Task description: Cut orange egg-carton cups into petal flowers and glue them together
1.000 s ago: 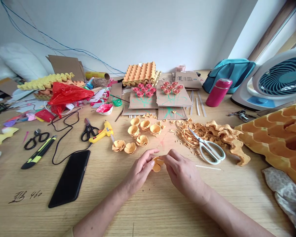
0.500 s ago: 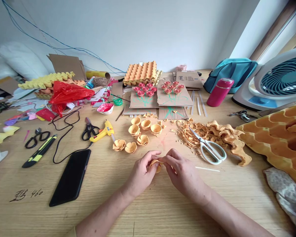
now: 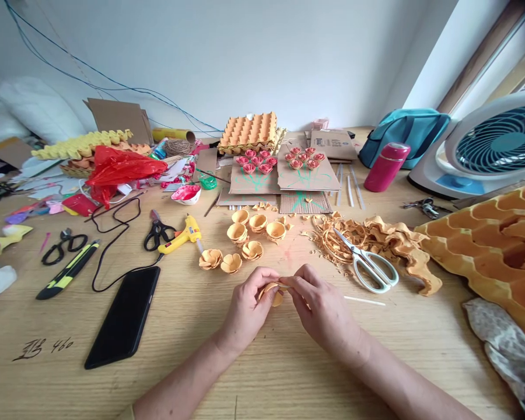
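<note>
Between both hands, just above the table, is an orange egg-carton cup cut into petals (image 3: 278, 298). My left hand (image 3: 249, 306) is closed around its left side, thumb and fingers gripping it. With thumb and forefinger, my right hand (image 3: 321, 306) pinches a petal on the cup's right edge. My fingers hide part of it. Beyond the hands stand several plain cups (image 3: 237, 232) and petal-cut cups (image 3: 231, 263). White-handled scissors (image 3: 371, 268) lie to the right, on curly carton scraps (image 3: 339, 242).
Left lie a yellow glue gun (image 3: 184, 234), black scissors (image 3: 158, 234), a cutter knife (image 3: 67, 271) and a phone (image 3: 123, 318). Cardboard with red flowers (image 3: 308, 175) is at the back; a pink bottle (image 3: 387, 167), a fan (image 3: 476, 157) and an egg tray (image 3: 490, 245) are right.
The view has shifted slightly. Both hands keep almost the same hold on the petal cup, with only a slight movement of the fingers. Part of another hand now shows at the far left edge.
</note>
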A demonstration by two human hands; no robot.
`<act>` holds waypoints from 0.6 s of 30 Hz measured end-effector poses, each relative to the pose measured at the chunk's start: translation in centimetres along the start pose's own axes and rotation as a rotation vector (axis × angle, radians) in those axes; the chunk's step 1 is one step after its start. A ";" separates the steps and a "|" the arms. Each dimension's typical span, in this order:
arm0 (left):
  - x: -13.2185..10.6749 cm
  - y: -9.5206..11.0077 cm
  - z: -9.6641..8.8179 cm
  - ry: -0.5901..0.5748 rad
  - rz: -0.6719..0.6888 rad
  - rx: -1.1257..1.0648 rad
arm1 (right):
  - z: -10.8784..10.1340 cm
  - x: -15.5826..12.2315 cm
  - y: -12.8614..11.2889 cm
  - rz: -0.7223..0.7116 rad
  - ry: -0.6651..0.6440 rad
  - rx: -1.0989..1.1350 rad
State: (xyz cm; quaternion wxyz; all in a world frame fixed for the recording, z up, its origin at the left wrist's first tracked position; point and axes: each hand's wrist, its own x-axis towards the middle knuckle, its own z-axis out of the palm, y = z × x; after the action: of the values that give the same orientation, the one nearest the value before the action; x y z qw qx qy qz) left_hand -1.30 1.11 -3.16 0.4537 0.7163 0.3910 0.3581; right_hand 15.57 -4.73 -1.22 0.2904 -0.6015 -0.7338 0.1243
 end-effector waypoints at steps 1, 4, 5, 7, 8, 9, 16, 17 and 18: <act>0.0 -0.1 0.0 0.003 0.002 0.015 | 0.0 0.0 0.0 0.000 0.001 0.013; -0.1 -0.2 0.0 0.006 -0.006 0.059 | 0.1 -0.1 0.1 -0.012 0.008 0.012; -0.1 -0.1 0.1 0.005 -0.012 0.061 | 0.1 -0.1 0.1 -0.021 0.013 -0.004; 0.0 0.2 0.1 -0.006 -0.025 0.035 | 0.1 -0.1 0.1 -0.054 0.031 -0.068; 0.0 0.3 0.2 -0.012 -0.033 0.008 | 0.1 -0.2 0.1 -0.082 0.042 -0.113; 0.1 0.4 0.2 -0.018 -0.039 -0.023 | 0.0 -0.2 0.1 -0.116 0.053 -0.160; 0.0 0.2 0.1 0.013 -0.005 -0.016 | 0.0 0.0 0.3 -0.096 0.035 -0.022; -0.1 0.1 0.1 0.021 0.010 -0.003 | 0.0 0.0 0.4 -0.067 0.030 0.045; -0.1 0.1 0.1 0.023 0.025 0.001 | 0.0 0.1 0.4 -0.049 0.027 0.095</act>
State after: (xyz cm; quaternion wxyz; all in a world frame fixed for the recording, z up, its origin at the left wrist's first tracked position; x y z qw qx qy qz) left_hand -1.29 0.93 -3.11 0.4443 0.7172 0.3873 0.3717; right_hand 15.88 -4.57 -1.42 0.3313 -0.5705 -0.7377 0.1438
